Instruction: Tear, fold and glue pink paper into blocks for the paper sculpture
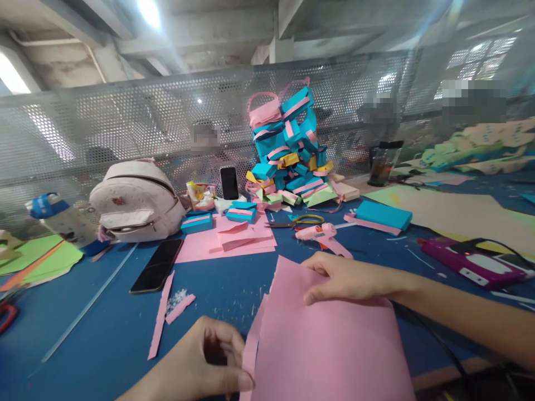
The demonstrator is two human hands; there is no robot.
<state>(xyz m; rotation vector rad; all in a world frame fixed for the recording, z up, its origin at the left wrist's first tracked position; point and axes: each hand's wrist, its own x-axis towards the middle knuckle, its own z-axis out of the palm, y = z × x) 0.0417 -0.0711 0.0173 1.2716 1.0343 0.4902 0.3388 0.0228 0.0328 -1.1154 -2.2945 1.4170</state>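
Observation:
A large sheet of pink paper (330, 348) lies in front of me, bent down at its right side. Along its left edge a narrow pink strip (252, 345) is partly torn away. My left hand (192, 365) pinches this strip between thumb and fingers, low on the edge. At the sheet's upper right, my right hand (345, 278) grips the paper, thumb on top and some fingertips hidden. Torn pink strips (160, 317) and small white scraps (178, 299) lie on the blue table (100, 334), left of the sheet.
Beyond the sheet are a pink glue gun (321, 236), scissors (309, 220), a blue paper box (383, 216) and pink sheets (196, 248). A phone (157, 266) and white backpack (134, 200) stand left. A tall stack of paper boxes (288, 145) rises behind. A purple device (472, 263) lies right.

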